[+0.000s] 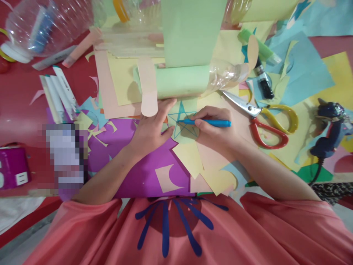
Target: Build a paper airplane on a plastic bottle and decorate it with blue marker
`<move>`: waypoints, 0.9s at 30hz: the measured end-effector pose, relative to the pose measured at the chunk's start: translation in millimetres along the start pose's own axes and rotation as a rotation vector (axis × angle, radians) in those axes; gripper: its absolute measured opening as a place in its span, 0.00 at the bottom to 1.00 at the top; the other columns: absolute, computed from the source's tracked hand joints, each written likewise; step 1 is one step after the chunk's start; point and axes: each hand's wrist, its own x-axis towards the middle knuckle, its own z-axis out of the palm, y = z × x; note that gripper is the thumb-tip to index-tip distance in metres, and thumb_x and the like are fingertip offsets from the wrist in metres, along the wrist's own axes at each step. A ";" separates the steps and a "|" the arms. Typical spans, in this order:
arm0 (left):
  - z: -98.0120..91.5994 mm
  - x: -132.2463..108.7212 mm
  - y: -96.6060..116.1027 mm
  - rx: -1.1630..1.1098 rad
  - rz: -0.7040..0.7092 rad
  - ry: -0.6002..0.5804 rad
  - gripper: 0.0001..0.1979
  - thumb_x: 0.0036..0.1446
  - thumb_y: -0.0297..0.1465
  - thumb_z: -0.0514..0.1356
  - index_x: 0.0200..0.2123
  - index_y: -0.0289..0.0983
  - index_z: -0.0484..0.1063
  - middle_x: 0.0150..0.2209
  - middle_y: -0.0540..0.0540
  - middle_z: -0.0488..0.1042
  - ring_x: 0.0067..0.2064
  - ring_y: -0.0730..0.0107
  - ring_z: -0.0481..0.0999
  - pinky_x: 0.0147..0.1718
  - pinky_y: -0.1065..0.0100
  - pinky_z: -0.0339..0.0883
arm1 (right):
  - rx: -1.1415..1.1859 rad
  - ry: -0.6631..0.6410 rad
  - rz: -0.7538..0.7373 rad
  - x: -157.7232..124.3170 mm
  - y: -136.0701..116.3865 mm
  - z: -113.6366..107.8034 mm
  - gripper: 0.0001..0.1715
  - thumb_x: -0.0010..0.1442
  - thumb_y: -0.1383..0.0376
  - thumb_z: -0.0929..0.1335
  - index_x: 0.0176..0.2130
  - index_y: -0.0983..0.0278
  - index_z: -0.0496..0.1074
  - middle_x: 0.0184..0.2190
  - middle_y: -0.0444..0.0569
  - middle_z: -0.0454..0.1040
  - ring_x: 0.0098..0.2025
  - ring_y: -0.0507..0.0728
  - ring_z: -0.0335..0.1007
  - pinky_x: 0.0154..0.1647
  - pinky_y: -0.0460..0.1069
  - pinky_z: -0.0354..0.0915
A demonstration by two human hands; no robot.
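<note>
My right hand (213, 123) grips a blue marker (217, 123), its tip on a pale green piece of paper (172, 110). Blue lines on that paper form a star (181, 110), and its top point is coloured in. My left hand (153, 129) lies with fingers spread at the paper's left edge. Just beyond the hands, a plastic bottle (227, 75) lies on its side, wrapped in light green paper (182, 79). A pale peach paper strip (149, 88) crosses the wrapped end and hangs over the back of my left hand.
Scissors (255, 110) with red and yellow handles lie open at right, near a dark glue gun (328, 129). Several white markers (59, 94) rest at left above a blurred phone-like object (66, 158). Paper scraps (190, 158) cover a purple sheet (124, 176). Another clear bottle (60, 22) lies top left.
</note>
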 end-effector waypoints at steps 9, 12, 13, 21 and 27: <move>-0.8 0.2 1.2 -0.005 -0.017 -0.014 0.29 0.58 0.29 0.54 0.62 0.39 0.52 0.62 0.41 0.63 0.64 0.58 0.61 0.61 0.55 0.57 | -0.005 0.102 -0.035 2.7 8.1 -4.1 0.11 0.54 0.57 0.72 0.28 0.63 0.73 0.24 0.43 0.75 0.26 0.49 0.70 0.25 0.45 0.66; -0.7 0.4 1.7 0.001 -0.018 -0.015 0.29 0.58 0.29 0.54 0.63 0.39 0.52 0.62 0.41 0.63 0.64 0.58 0.61 0.61 0.55 0.58 | -0.006 0.073 -0.020 2.5 8.2 -5.4 0.10 0.54 0.58 0.71 0.29 0.63 0.74 0.25 0.43 0.75 0.26 0.49 0.70 0.25 0.45 0.65; -0.7 0.5 1.8 0.003 -0.016 -0.014 0.29 0.58 0.29 0.54 0.63 0.39 0.52 0.62 0.42 0.63 0.64 0.58 0.61 0.61 0.55 0.58 | -0.009 0.060 -0.023 2.5 8.1 -5.7 0.09 0.54 0.59 0.71 0.29 0.63 0.74 0.25 0.43 0.75 0.26 0.49 0.69 0.25 0.45 0.65; -1.4 0.5 1.9 -0.010 -0.009 -0.009 0.29 0.59 0.30 0.54 0.63 0.39 0.53 0.62 0.42 0.63 0.64 0.58 0.61 0.62 0.55 0.58 | -0.072 0.009 -0.040 1.9 4.2 -4.8 0.06 0.54 0.65 0.69 0.26 0.64 0.73 0.22 0.43 0.73 0.24 0.48 0.65 0.23 0.44 0.60; -1.2 0.4 1.9 -0.008 0.000 -0.008 0.29 0.59 0.29 0.54 0.63 0.39 0.52 0.62 0.42 0.63 0.65 0.59 0.60 0.62 0.56 0.58 | -0.117 -0.026 -0.015 0.3 -0.7 -4.1 0.09 0.54 0.63 0.69 0.25 0.65 0.72 0.20 0.43 0.71 0.23 0.48 0.62 0.23 0.44 0.59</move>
